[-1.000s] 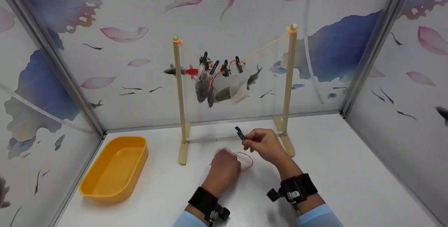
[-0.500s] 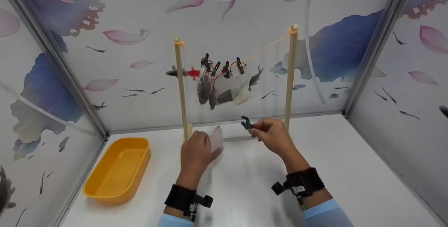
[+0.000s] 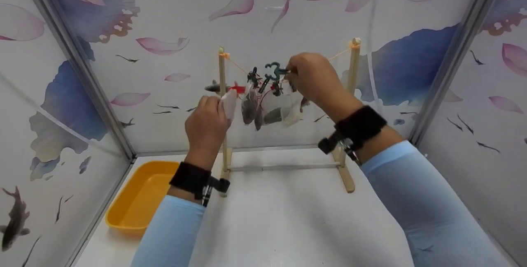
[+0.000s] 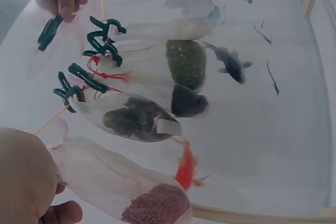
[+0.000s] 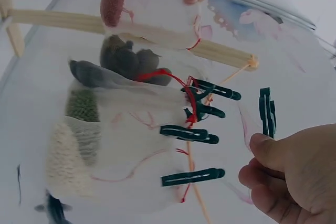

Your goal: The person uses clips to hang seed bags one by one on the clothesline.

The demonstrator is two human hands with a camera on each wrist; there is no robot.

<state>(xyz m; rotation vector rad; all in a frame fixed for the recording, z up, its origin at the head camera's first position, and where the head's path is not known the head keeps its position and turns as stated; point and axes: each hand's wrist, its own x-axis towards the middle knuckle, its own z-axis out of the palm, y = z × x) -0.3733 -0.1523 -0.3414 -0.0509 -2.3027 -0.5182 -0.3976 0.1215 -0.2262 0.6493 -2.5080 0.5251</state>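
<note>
Tray (image 3: 136, 205), yellow, low on table (image 3: 288, 217) at far left. Left hand (image 3: 207, 125) raised beside left post of wooden rack (image 3: 222, 106), grip pinching sheer mesh pouch (image 3: 229, 103). Four clipped pouches (image 3: 267, 108) hang mid-string. Right hand (image 3: 311, 77) at string, grip pinching dark green clip (image 3: 275, 69), its mouth spread.

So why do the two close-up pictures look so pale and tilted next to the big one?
Head view: even, bright light, only soft shadows on the table. Both wrist views: washed-out, hazy, and rotated, so the rack's posts lie sideways. The left hand and right hand loom as soft shapes at the edges, while the clips stay fairly sharp.
</note>
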